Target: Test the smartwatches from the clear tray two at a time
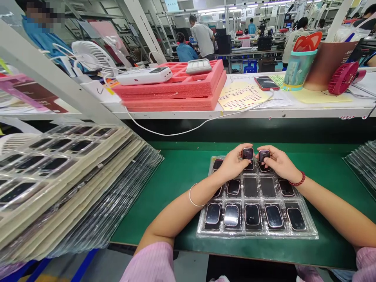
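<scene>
My left hand [237, 161] is closed on a small dark smartwatch body [247, 153] with rounded corners, held up between thumb and fingers. A matching smartwatch body [263, 155] is pinched in my right hand [276, 159], close beside the first. Both hands are over the far row of a clear plastic tray [257, 235] on the green mat. Dark watch bodies sit in most of its pockets, such as one [274, 216] in the near row. Two middle-row pockets, one of them this pocket [250, 187], hold no watch body. My left forearm hides part of the tray's left side.
Tall stacked trays [73, 184] lean at the left, with more clear trays [362, 166] at the right edge. On the white shelf [188, 114] stand red foam trays [170, 100], a phone [266, 83] with a hanging white cable [176, 134], and a teal cup [299, 70]. Other people work farther back.
</scene>
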`<state>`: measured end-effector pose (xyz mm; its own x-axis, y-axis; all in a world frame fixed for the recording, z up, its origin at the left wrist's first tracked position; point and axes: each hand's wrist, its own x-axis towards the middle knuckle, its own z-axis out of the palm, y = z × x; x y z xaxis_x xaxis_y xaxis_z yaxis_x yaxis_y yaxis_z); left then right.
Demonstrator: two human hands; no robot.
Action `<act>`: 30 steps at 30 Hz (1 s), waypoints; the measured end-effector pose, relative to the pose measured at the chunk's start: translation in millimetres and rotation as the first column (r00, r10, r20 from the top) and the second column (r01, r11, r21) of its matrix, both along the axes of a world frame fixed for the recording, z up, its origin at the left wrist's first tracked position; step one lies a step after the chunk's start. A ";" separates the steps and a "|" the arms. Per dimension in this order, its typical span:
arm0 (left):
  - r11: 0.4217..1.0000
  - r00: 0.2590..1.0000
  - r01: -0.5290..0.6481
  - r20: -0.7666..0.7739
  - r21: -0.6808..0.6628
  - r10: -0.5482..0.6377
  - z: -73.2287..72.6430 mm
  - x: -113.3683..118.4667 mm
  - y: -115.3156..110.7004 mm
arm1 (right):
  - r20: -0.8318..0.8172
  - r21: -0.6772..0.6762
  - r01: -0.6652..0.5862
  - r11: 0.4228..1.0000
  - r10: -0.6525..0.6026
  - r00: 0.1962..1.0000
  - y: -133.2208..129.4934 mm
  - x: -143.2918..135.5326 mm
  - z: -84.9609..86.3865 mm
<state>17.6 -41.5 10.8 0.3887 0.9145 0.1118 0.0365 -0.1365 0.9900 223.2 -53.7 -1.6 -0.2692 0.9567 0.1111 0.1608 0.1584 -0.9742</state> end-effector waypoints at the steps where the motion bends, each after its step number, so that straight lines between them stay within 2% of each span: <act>1: 1.000 1.000 0.010 0.011 -0.022 -0.010 0.4 0.1 -0.4 | -0.001 0.001 -0.001 1.000 0.001 1.000 -0.4 -0.3 0.2; 5: 0.994 0.997 0.054 0.053 -0.095 -0.049 1.6 0.2 -1.6 | 0.010 0.008 -0.013 1.000 0.012 1.000 -1.3 -0.7 -0.2; 10: 0.999 0.999 0.016 0.038 -0.030 -0.015 2.7 1.0 -1.4 | 0.020 0.024 -0.033 0.999 0.033 0.999 -1.3 0.6 0.7; 21: 1.000 1.000 0.017 -0.004 -0.026 -0.017 2.8 0.6 -0.8 | 0.052 0.027 -0.022 0.999 0.020 0.998 -1.9 -0.5 -4.2; 25: 1.000 1.000 0.009 -0.013 -0.023 -0.010 1.3 0.2 0.7 | -0.052 0.023 -0.049 0.999 0.050 0.997 1.6 1.7 -5.6; 30: 0.995 0.998 0.026 0.067 -0.093 -0.020 0.6 -0.1 0.0 | -0.210 -0.047 -0.059 0.997 0.048 0.976 6.2 3.0 -6.1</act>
<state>17.4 -41.5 11.4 0.4041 0.9133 0.0518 -0.0318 -0.0426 0.9986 226.2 -47.5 -7.7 -0.2968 0.9473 0.1204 -0.0542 0.1091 -0.9925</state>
